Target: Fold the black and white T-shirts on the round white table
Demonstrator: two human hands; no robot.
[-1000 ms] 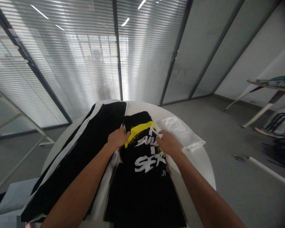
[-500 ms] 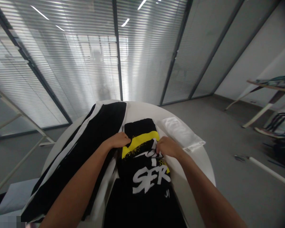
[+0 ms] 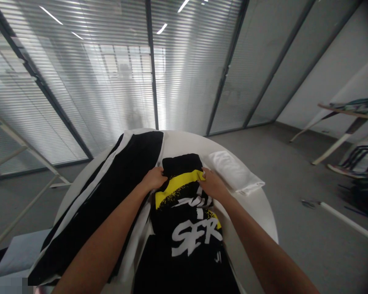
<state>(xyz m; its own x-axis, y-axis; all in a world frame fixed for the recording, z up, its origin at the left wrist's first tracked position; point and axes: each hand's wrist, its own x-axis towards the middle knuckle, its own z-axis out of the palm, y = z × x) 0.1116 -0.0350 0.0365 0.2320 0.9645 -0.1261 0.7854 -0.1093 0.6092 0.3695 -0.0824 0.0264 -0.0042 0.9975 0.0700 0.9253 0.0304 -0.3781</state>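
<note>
The head view shows, at far left, a pale frame (image 3: pixel 27 145), then the black-and-white garment (image 3: pixel 108 190) spread along that side of the round white worktop (image 3: pixel 184 143). It lies close against your working area, so lift your forearm enough that it doesn't drag or ruck that cloth. Your left hand (image 3: pixel 154 179) grasps the left edge of the printed black garment (image 3: pixel 184 212), its thumb at the side of the yellow band; how far the fingers reach underneath cannot be told. The printed garment lies in the middle of the worktop, between your hands, running from its narrow far end down toward you, where it widens. The white lettering breaks at a crease just nearer to you than the band, so smooth that part outward before you press anything flat. Use the band as your guide: if it slants, one side is probably ahead of the other. Your right hand (image 3: pixel 213 183) pinches the opposite edge, at the band's right end. Match its height and tension to the left, pulling lightly and evenly so the layers don't slip apart. Farther right sits the folded white cloth (image 3: pixel 234 171), near that hand; give it room with your knuckles.
</note>
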